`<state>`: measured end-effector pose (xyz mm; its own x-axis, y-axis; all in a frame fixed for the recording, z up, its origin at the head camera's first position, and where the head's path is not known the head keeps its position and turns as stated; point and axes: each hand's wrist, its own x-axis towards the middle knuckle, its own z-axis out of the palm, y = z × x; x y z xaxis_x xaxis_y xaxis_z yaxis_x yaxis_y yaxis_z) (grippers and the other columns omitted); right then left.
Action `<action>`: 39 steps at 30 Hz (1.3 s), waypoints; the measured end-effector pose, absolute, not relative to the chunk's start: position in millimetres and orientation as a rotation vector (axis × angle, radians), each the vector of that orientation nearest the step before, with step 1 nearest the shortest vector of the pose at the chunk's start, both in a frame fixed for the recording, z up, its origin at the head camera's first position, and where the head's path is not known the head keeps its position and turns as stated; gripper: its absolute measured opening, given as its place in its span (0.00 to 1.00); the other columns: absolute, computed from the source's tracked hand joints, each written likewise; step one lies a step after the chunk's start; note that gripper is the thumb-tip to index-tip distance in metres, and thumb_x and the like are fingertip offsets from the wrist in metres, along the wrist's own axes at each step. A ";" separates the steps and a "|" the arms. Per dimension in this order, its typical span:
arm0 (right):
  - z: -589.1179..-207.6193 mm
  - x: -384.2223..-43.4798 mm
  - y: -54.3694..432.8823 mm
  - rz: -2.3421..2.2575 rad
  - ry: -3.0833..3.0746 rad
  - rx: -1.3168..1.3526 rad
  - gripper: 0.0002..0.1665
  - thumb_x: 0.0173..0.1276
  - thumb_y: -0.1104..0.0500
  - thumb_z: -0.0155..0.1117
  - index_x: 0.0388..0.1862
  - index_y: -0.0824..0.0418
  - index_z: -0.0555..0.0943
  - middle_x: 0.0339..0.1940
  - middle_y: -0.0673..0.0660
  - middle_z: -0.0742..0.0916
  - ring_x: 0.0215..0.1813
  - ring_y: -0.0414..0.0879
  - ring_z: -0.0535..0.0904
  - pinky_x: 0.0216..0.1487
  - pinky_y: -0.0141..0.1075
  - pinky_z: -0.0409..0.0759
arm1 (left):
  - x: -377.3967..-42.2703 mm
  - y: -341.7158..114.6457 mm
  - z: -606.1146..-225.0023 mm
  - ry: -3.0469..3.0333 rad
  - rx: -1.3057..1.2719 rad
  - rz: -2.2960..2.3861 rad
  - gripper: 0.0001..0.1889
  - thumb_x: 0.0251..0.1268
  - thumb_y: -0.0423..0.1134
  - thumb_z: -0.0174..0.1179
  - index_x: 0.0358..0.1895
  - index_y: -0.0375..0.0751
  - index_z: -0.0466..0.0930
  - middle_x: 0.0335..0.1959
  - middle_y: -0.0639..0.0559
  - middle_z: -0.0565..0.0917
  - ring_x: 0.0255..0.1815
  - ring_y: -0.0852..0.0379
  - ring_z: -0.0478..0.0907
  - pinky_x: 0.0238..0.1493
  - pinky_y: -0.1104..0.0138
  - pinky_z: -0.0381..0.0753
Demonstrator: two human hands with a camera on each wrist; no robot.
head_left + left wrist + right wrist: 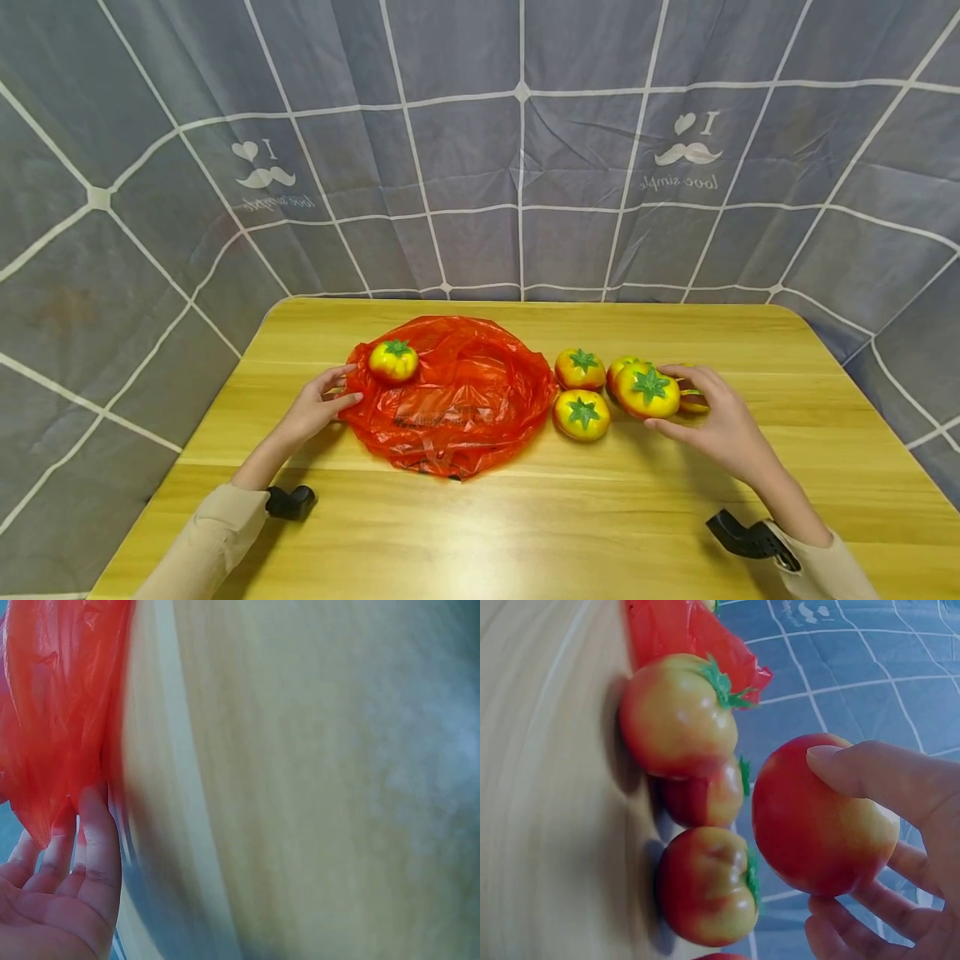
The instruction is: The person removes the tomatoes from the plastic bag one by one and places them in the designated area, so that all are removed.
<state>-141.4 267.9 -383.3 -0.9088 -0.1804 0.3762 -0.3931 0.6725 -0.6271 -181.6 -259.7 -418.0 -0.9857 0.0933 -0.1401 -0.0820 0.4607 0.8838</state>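
My right hand [720,425] holds a red-and-yellow toy tomato [647,390] with a green star-shaped leaf top, raised above the table. In the right wrist view, the thumb lies on one side of this tomato [821,817] and the fingers on the other. Left of centre lies a spread red plastic bag [465,367] with another toy tomato [393,362] at its left side. My left hand [309,412] touches the bag's left edge, thumb and fingers apart. In the left wrist view, the bag [60,712] covers some fingertips.
Two toy tomatoes, one farther back [579,369] and one nearer [581,415], stand right of the bag. More lie partly hidden behind the held tomato and right hand. A wooden table [487,542] carries everything; a grey checked curtain [480,167] surrounds its back and sides.
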 end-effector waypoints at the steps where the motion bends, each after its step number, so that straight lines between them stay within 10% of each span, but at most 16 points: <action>1: -384.3 -141.1 268.4 1.065 -2.606 0.462 0.37 0.46 0.61 0.80 0.56 0.64 0.76 0.48 0.57 0.80 0.46 0.20 0.69 0.46 0.14 0.73 | -180.9 -259.6 -418.4 2.535 0.008 1.552 0.30 0.68 0.34 0.56 0.70 0.28 0.58 0.60 0.25 0.69 0.51 0.46 0.77 0.36 0.73 0.81; 39: -425.2 -132.2 273.6 1.107 -2.660 0.569 0.38 0.42 0.65 0.81 0.54 0.65 0.77 0.50 0.60 0.81 0.49 0.19 0.68 0.44 0.19 0.77 | -181.3 -258.2 -419.1 2.575 0.003 1.512 0.29 0.67 0.35 0.58 0.69 0.29 0.60 0.59 0.28 0.70 0.55 0.38 0.73 0.37 0.75 0.79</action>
